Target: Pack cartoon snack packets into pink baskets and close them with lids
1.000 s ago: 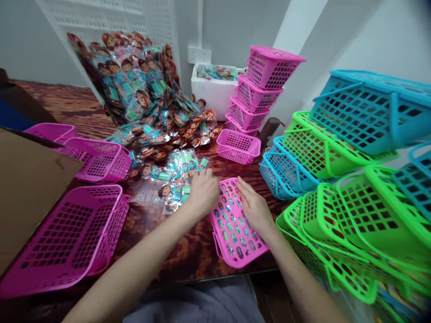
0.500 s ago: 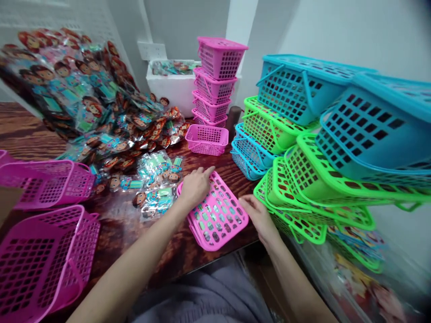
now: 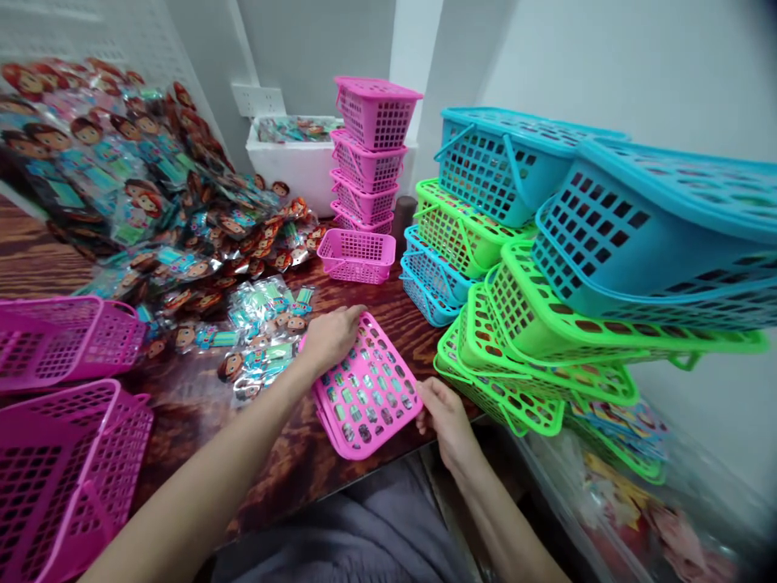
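In front of me on the table lies a small pink basket (image 3: 337,433) with a pink lid (image 3: 370,389) full of oval holes; silvery packets show through them. My left hand (image 3: 333,340) rests over the lid's far-left side, its fingers bent around that edge. With thumb and curled fingers, my right hand (image 3: 446,413) grips the right edge near the corner. Beside the left forearm are clear packets with cartoon figures (image 3: 261,360). An uncovered pink basket (image 3: 357,257) stands just beyond.
Lidded pink baskets (image 3: 376,117) are stacked at the back by a white foam box (image 3: 297,166). Blue baskets (image 3: 583,243) and green baskets (image 3: 540,320) pile up on the right. Larger pink baskets (image 3: 73,478) sit left. A heap of packets (image 3: 151,178) fills the back left.
My right hand has closed more firmly around the lid's right edge, its fingers now curled beneath. The left hand keeps its place on the lid. The whole view has shifted slightly to the right.
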Demonstrator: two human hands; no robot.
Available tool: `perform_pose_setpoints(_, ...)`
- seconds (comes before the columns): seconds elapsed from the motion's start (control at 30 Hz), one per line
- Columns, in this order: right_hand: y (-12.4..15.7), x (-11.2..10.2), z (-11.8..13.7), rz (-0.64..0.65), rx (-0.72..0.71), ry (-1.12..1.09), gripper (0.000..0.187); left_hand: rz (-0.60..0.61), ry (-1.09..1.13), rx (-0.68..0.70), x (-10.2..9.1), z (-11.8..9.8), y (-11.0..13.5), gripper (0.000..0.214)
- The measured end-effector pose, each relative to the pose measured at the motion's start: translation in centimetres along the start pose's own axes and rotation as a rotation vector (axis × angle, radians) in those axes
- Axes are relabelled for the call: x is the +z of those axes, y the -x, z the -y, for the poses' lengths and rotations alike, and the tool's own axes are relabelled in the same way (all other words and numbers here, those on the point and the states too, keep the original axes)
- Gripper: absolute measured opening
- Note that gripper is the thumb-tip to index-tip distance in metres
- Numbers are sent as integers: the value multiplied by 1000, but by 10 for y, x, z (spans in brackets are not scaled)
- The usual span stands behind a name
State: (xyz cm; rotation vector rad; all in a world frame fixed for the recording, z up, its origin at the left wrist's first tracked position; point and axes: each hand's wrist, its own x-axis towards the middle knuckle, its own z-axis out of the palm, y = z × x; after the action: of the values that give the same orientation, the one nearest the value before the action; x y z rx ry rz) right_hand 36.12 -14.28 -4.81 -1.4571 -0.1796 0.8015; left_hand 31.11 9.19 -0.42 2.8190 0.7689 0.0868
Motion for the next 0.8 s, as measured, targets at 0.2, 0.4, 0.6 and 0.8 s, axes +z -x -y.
perform_pose_setpoints(0.2,1,-2,-3,88,25,-38,51,69,92,-47,-4,5,-18,44)
perform_pose_setpoints(0.4,-15,1,15,104,-150,335,31,92,141,-87,-5,4,-23,44)
perform_pose_setpoints(0.6,-35,16,16,143,-106,253,49,120,163,-107,-5,5,-23,40)
perform_pose_setpoints(0.8,-34,20,1,29,-40,-12,50,24,86,-114,3,-7,-8,48)
